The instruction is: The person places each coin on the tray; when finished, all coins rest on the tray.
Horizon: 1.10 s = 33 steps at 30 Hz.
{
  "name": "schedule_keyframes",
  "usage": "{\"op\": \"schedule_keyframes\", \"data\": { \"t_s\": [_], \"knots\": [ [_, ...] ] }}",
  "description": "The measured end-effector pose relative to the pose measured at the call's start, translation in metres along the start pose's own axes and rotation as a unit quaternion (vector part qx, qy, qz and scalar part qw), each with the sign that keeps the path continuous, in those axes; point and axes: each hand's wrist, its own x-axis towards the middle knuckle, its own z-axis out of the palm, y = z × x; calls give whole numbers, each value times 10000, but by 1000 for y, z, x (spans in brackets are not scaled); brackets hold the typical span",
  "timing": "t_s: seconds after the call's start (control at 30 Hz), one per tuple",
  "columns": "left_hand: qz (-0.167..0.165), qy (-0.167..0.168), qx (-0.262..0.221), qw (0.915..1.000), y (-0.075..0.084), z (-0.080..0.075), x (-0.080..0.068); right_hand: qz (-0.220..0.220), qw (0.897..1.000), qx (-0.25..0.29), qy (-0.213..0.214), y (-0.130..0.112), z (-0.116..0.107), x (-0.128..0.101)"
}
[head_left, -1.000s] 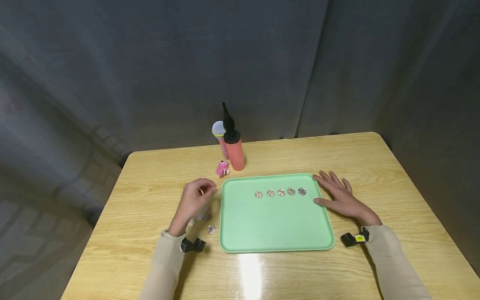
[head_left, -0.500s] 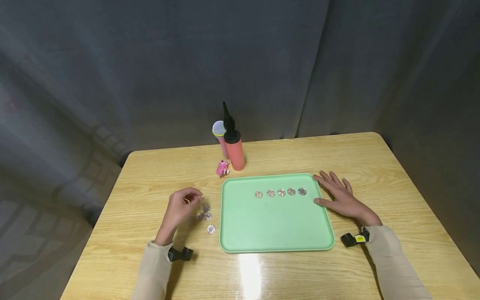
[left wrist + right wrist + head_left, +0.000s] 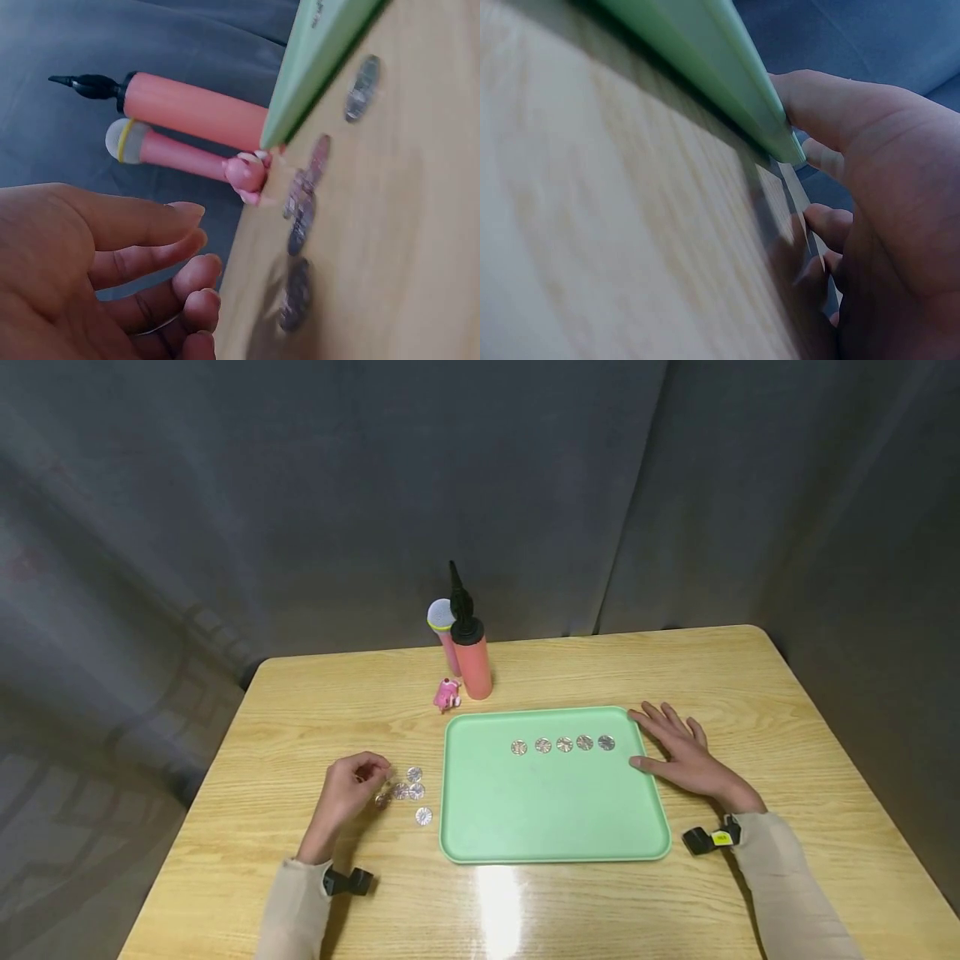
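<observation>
My left hand hovers over the surface with fingers loosely curled, holding nothing that I can see, just beside a small cluster of loose coins lying left of the green tray. My right hand rests flat, fingers spread, thumb touching the tray's right edge. Five coins sit in a row in the tray. Beyond stand a pink toy, a pump and a microphone.

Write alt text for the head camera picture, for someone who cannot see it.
A person's left hand hovers, fingers curled, by loose coins on a wooden table, left of a green tray holding five coins in a row. The right hand rests flat against the tray's right edge.
</observation>
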Motion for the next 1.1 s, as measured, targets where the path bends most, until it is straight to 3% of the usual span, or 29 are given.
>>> {"op": "schedule_keyframes", "data": {
  "t_s": [0.37, 0.63, 0.83, 1.1],
  "knots": [
    [-163, -74, 42, 9998, -18, -2, -14, -37, 10000, -14, 59, 2, 1, 0],
    [-251, -300, 351, 9986, -23, -3, -20, -69, 10000, -9, 57, 2, 1, 1],
    [-203, -445, 689, 9964, -22, -2, -24, -63, 10000, 0, 52, 3, 2, 2],
    [96, -296, 786, 9964, -24, 2, -24, 19, 10000, 44, -2, 2, 1, 0]
  ]
}}
